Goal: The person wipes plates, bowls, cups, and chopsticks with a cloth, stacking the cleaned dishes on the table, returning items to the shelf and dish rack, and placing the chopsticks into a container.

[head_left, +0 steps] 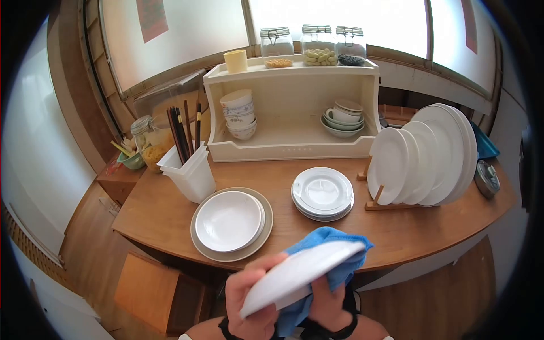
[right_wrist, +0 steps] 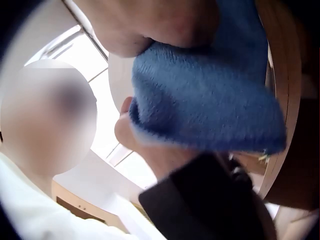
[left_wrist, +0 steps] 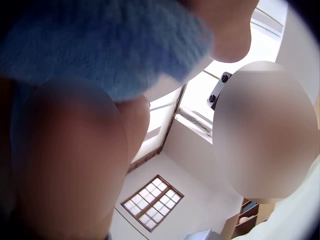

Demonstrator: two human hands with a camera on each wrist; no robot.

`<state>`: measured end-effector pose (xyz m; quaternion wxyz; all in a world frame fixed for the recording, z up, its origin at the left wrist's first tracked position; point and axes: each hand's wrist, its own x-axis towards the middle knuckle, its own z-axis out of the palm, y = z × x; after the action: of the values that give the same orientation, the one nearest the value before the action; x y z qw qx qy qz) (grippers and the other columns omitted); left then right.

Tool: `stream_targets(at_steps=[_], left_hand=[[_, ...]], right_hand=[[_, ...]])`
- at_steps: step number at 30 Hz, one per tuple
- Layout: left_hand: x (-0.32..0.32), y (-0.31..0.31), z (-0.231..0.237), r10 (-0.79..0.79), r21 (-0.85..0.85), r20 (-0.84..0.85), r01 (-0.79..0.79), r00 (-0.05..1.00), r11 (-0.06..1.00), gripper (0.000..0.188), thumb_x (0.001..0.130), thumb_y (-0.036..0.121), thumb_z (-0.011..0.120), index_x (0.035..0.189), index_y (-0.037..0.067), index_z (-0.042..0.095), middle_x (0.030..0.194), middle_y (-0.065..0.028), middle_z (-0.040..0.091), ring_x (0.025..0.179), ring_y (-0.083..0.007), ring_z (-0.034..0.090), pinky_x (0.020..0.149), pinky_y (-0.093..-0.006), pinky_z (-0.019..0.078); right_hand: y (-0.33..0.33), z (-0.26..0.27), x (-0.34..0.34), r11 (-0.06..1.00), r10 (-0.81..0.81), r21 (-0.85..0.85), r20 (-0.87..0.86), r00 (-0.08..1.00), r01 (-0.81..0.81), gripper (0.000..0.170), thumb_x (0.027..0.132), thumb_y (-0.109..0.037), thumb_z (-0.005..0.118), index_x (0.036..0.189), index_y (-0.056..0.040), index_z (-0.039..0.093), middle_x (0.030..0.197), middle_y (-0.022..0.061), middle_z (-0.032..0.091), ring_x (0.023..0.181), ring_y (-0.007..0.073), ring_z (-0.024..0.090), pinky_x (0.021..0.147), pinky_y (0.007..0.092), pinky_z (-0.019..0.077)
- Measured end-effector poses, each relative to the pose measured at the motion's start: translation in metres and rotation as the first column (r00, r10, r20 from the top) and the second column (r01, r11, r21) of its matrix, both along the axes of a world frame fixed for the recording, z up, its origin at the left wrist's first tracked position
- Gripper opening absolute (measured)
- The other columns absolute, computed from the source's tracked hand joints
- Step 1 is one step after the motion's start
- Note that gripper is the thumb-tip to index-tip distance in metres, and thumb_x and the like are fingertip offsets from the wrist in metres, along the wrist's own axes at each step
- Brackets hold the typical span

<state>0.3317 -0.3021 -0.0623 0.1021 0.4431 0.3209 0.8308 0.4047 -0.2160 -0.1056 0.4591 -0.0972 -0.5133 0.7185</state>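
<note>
A white plate [head_left: 300,275] is held tilted above the table's front edge in the head view. My left hand [head_left: 249,294] grips its left rim, with the fingers over the edge. My right hand [head_left: 328,306] is under the plate's right side, gripping a blue cloth [head_left: 354,260] that wraps round the far right rim. The right wrist view shows the blue cloth [right_wrist: 200,100] hanging in folds from the fingers. In the left wrist view the blue cloth [left_wrist: 110,45] crosses the upper left, blurred.
White plates on a larger plate [head_left: 267,226] stand at left, a smaller plate stack [head_left: 323,190] at centre. Several plates stand in a wooden rack [head_left: 396,206] at right. Behind are a white tub of chopsticks [head_left: 192,178] and a cream shelf [head_left: 294,152] with bowls, cups and jars.
</note>
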Motion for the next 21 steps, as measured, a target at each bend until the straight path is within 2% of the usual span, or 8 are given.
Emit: stream_targets(at_steps=[2, 4, 5, 10, 14, 18, 20, 21], left_hand=[[-0.019, -0.010, 0.022, -0.136, -0.198, -0.030, 0.128, 0.990, 0.972, 0.047, 0.088, 0.017, 0.061, 0.127, 0.004, 0.041, 0.131, -0.0289, 0.048, 0.114, -0.0363, 0.055, 0.099, -0.0466, 0.0434], [-0.044, -0.023, 0.038, -0.359, -0.380, 0.007, 0.334, 0.933, 0.863, 0.045, 0.087, 0.015, 0.062, 0.126, 0.000, 0.045, 0.130, -0.0309, 0.049, 0.119, -0.0369, 0.053, 0.101, -0.0465, 0.0419], [-0.056, -0.025, 0.042, -0.474, -0.432, -0.045, 0.410, 0.880, 0.803, 0.046, 0.087, -0.002, 0.053, 0.132, -0.003, 0.043, 0.138, -0.0294, 0.044, 0.129, -0.0349, 0.044, 0.108, -0.0442, 0.0338], [-0.008, -0.006, 0.019, -0.318, -0.040, 0.485, 0.384, 0.815, 0.923, 0.042, 0.082, 0.008, 0.062, 0.121, 0.000, 0.051, 0.130, -0.0334, 0.047, 0.122, -0.0416, 0.049, 0.104, -0.0559, 0.0377], [0.012, -0.004, 0.001, -0.221, 0.102, 0.216, 0.203, 0.951, 0.974, 0.048, 0.083, 0.008, 0.065, 0.126, 0.004, 0.044, 0.133, -0.0319, 0.045, 0.124, -0.0405, 0.047, 0.105, -0.0548, 0.0360], [-0.031, -0.013, 0.039, -0.285, -0.261, 0.048, 0.287, 0.957, 0.922, 0.037, 0.093, 0.015, 0.056, 0.126, 0.001, 0.046, 0.136, -0.0290, 0.044, 0.125, -0.0356, 0.048, 0.105, -0.0462, 0.0368], [-0.045, -0.020, 0.046, -0.403, -0.504, -0.059, 0.321, 0.913, 0.802, 0.039, 0.093, 0.013, 0.054, 0.129, -0.002, 0.045, 0.137, -0.0276, 0.045, 0.126, -0.0331, 0.048, 0.106, -0.0428, 0.0370], [-0.046, -0.016, 0.038, -0.391, -0.462, -0.006, 0.344, 0.920, 0.818, 0.044, 0.093, 0.011, 0.055, 0.132, -0.004, 0.042, 0.137, -0.0271, 0.046, 0.125, -0.0316, 0.049, 0.106, -0.0404, 0.0372]], right_hand=[[0.022, 0.022, 0.015, 0.998, -0.014, 0.060, -0.039, 0.999, 0.017, 0.031, 0.094, -0.016, 0.060, 0.119, -0.0007, 0.053, 0.112, 0.0081, 0.060, 0.102, 0.0198, 0.055, 0.092, 0.0347, 0.0426], [0.055, 0.021, 0.038, 0.701, -0.151, 0.713, 0.132, 0.980, 0.012, 0.035, 0.092, -0.017, 0.062, 0.121, 0.0002, 0.052, 0.114, 0.0059, 0.059, 0.106, 0.0170, 0.056, 0.094, 0.0316, 0.0419], [0.055, 0.025, 0.045, 0.674, -0.236, 0.739, 0.220, 0.947, -0.004, 0.030, 0.092, -0.015, 0.062, 0.116, 0.0019, 0.055, 0.108, 0.0062, 0.061, 0.101, 0.0178, 0.058, 0.091, 0.0310, 0.0437], [0.001, -0.004, 0.011, 0.961, -0.267, -0.122, -0.156, 0.951, 0.249, 0.050, 0.095, -0.026, 0.058, 0.135, -0.0005, 0.042, 0.128, 0.0119, 0.053, 0.116, 0.0218, 0.052, 0.098, 0.0403, 0.0422], [-0.009, -0.001, 0.011, 0.989, -0.010, -0.144, -0.223, 0.975, -0.023, 0.058, 0.094, -0.027, 0.059, 0.141, -0.0020, 0.036, 0.131, 0.0092, 0.050, 0.119, 0.0216, 0.049, 0.102, 0.0403, 0.0392], [0.039, 0.022, 0.033, 0.977, 0.058, 0.197, 0.120, 0.991, -0.081, 0.039, 0.092, -0.016, 0.063, 0.126, -0.0019, 0.049, 0.119, 0.0062, 0.058, 0.106, 0.0166, 0.055, 0.093, 0.0326, 0.0425], [0.053, 0.014, 0.044, 0.778, -0.202, 0.627, 0.194, 0.960, 0.037, 0.034, 0.092, -0.012, 0.062, 0.122, -0.0005, 0.052, 0.115, 0.0063, 0.059, 0.102, 0.0162, 0.057, 0.090, 0.0310, 0.0439], [0.045, 0.022, 0.038, 0.844, -0.137, 0.536, 0.146, 0.980, 0.038, 0.034, 0.091, -0.008, 0.061, 0.122, 0.0003, 0.051, 0.114, 0.0068, 0.060, 0.100, 0.0166, 0.057, 0.089, 0.0311, 0.0444]])
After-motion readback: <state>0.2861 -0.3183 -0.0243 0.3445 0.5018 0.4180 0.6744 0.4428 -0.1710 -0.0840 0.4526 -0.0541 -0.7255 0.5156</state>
